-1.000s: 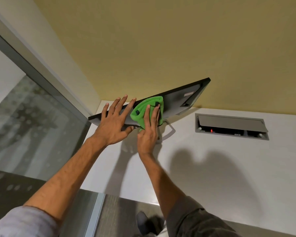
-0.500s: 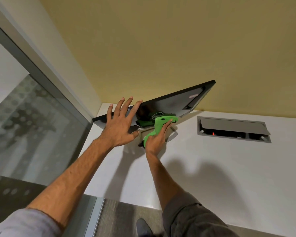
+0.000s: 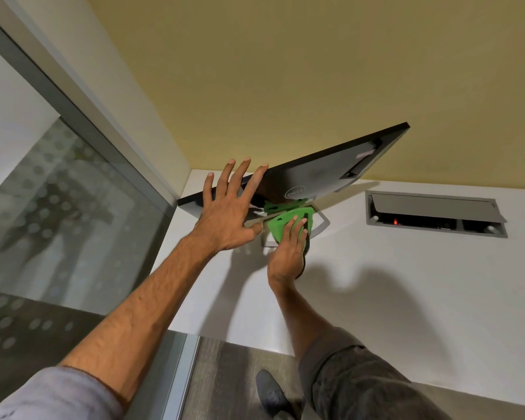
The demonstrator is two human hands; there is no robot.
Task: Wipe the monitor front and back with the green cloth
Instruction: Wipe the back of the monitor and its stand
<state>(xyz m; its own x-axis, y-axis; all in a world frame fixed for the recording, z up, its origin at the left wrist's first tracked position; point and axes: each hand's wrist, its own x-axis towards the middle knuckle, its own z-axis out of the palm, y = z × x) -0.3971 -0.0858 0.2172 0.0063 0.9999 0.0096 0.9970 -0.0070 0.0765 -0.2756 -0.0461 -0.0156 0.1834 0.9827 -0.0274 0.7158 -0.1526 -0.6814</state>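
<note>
Braces the back of the monitor [image 3: 315, 174] with the left hand [image 3: 228, 213], fingers spread straight, gripping nothing. Presses the green cloth [image 3: 281, 224] onto the stand [image 3: 323, 223] with the right hand [image 3: 287, 253], fingers flat, below the tilted screen near the far left corner of the desk [image 3: 406, 283].

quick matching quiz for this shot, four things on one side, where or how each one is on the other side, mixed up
Things:
1 left hand
2 right hand
3 green cloth
4 desk hatch

States:
a lid up, red light inside
b flat on the back of the monitor, fingers spread
c against the stand under the monitor
d pressing on the green cloth

Pairs: 1-b, 2-d, 3-c, 4-a
</note>
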